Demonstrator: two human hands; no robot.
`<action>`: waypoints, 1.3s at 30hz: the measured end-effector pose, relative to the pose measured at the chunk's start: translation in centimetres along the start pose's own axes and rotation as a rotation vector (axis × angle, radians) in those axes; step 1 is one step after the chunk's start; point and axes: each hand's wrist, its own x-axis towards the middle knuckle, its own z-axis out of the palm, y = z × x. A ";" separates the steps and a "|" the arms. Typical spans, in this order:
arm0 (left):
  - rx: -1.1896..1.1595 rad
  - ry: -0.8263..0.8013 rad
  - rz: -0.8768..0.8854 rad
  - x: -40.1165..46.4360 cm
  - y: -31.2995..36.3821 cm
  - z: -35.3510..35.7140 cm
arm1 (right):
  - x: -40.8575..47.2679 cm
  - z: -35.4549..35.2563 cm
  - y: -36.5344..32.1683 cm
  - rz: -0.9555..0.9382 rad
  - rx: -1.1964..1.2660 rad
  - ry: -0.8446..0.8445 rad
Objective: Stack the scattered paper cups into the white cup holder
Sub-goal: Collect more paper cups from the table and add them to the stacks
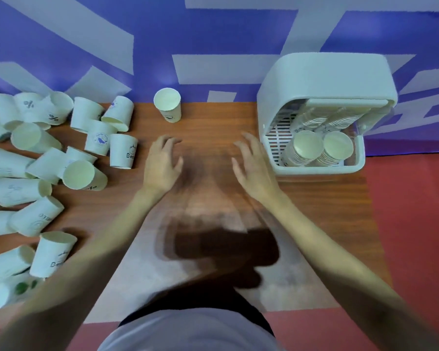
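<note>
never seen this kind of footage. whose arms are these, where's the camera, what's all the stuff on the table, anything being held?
There is no robot here: these are a person's two bare arms, filmed by one wide-angle camera worn on the head, looking forward and down. The left hand and right hand hover over the wooden table, fingers spread loosely, holding nothing. On the left lies a pile of scattered paper cups, most tipped over. One upright cup stands alone near the far edge. On the right sits the white cup holder, its front open, with two nested stacks of cups already inside. The motion blur makes finer detail hard to read.
</note>
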 end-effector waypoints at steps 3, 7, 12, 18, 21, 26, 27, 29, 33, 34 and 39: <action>0.045 0.005 -0.105 0.5 -4.0 -2.3 | 2.7 2.5 -2.1 -0.015 0.010 -0.175; 0.069 -0.017 -0.200 2.4 -8.2 -4.9 | 6.7 5.0 -4.6 -0.070 -0.033 -0.279; 0.196 -0.156 -0.204 4.9 -11.6 -6.7 | 11.5 7.1 -6.7 -0.122 -0.107 -0.335; 0.287 -0.325 -0.260 6.6 -13.2 -7.2 | 15.9 9.0 -7.8 -0.093 -0.192 -0.373; 0.278 -0.349 -0.216 6.4 -13.8 -7.3 | 17.0 9.6 -8.2 -0.071 -0.214 -0.381; 0.221 -0.330 -0.178 5.4 -14.6 -7.3 | 17.6 10.4 -8.5 -0.074 -0.259 -0.357; 0.204 -0.324 -0.173 5.2 -14.5 -7.3 | 17.6 10.5 -8.5 -0.070 -0.266 -0.349; 0.181 -0.307 -0.159 4.7 -14.0 -7.4 | 17.3 10.5 -8.3 -0.056 -0.266 -0.337; 0.162 -0.269 -0.112 3.5 -12.8 -7.7 | 16.0 10.0 -8.0 -0.028 -0.246 -0.312; 0.158 -0.250 -0.104 3.1 -12.4 -7.8 | 15.5 9.6 -8.0 -0.025 -0.230 -0.299; 0.057 -0.095 -0.029 0.3 -8.6 -7.4 | 10.7 6.0 -7.3 -0.101 -0.065 -0.121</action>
